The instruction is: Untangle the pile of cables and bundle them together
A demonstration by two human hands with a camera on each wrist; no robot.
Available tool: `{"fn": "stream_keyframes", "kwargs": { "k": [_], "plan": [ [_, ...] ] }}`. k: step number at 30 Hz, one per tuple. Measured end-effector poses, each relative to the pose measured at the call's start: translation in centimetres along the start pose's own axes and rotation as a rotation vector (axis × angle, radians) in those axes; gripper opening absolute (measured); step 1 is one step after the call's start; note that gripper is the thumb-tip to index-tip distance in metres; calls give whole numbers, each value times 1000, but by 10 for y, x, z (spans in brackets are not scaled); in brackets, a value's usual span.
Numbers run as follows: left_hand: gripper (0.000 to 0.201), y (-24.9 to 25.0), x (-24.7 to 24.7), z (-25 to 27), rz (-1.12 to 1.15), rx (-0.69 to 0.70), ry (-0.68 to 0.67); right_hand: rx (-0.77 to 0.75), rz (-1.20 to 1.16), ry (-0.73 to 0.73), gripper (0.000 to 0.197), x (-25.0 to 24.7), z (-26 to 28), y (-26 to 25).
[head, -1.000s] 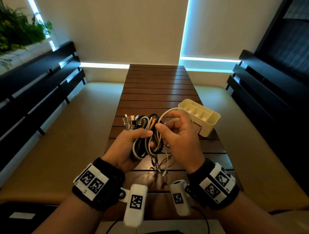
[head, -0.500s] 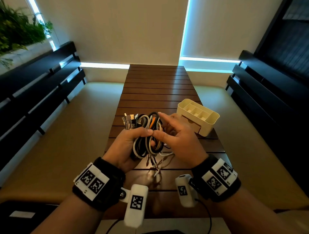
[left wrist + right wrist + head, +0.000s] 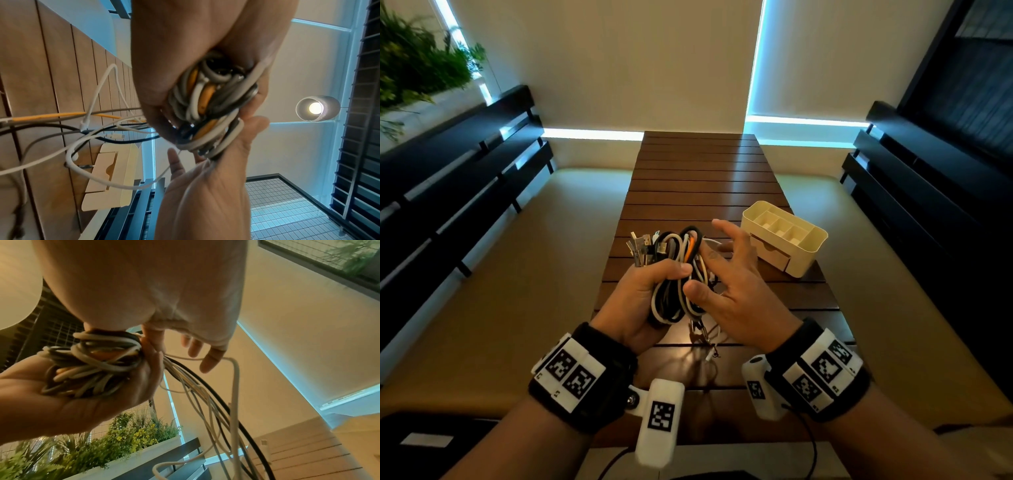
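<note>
Several cables (image 3: 674,274), white, black, grey and one orange, are gathered into a coiled bundle held above the near part of the surface (image 3: 702,178). Connector ends fan out from the top left of the bundle, and loose tails hang from its lower end toward the slats below. The left hand (image 3: 635,301) grips the bundle, its fingers and thumb curled around the coils; the left wrist view shows the loops packed into the palm. The right hand (image 3: 729,284) is just beside the bundle on its right, thumb tip touching the coils and fingers spread and nearly straight. In the right wrist view a thin white cable (image 3: 234,386) passes just by the fingertips (image 3: 211,360) of that hand and hangs in a long loop with the other tails; the fingers are not curled around it. A cream organiser box (image 3: 786,236) with open compartments and a small drawer stands on the surface to the right, just beyond the right hand. Both wrists carry black bands with printed square markers and white camera units. Dark slatted benches (image 3: 458,164) flank the surface on both sides, and green plants (image 3: 417,65) fill the upper left corner.
</note>
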State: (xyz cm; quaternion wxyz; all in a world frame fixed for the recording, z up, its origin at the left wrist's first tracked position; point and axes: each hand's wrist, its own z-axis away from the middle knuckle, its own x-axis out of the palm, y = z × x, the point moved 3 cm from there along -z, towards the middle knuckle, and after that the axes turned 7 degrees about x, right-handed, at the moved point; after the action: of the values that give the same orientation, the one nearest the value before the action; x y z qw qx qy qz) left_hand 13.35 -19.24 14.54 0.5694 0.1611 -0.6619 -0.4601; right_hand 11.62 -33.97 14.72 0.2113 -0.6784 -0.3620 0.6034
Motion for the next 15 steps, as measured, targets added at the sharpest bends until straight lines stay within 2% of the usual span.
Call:
{"fn": "stream_keyframes", "kwargs": {
  "k": [2,4,6,9,12,15],
  "plan": [
    [50,-1,0,0,-14,1,17,5,29,14,87,2,1,-4],
    [48,-1,-1,-2,-27,4,32,-10,-39,51,80,2,2,-7],
    [41,0,-2,-3,-23,3,36,-63,-149,146,71,-1,4,-10],
    [41,4,-8,-4,-25,9,39,-104,-274,319,46,-11,7,-12],
    [32,5,-10,-4,-18,17,32,-29,-378,289,21,-12,5,-11],
    [39,3,-11,-5,-5,17,52,32,-412,234,15,-11,4,-9]
  ]
}}
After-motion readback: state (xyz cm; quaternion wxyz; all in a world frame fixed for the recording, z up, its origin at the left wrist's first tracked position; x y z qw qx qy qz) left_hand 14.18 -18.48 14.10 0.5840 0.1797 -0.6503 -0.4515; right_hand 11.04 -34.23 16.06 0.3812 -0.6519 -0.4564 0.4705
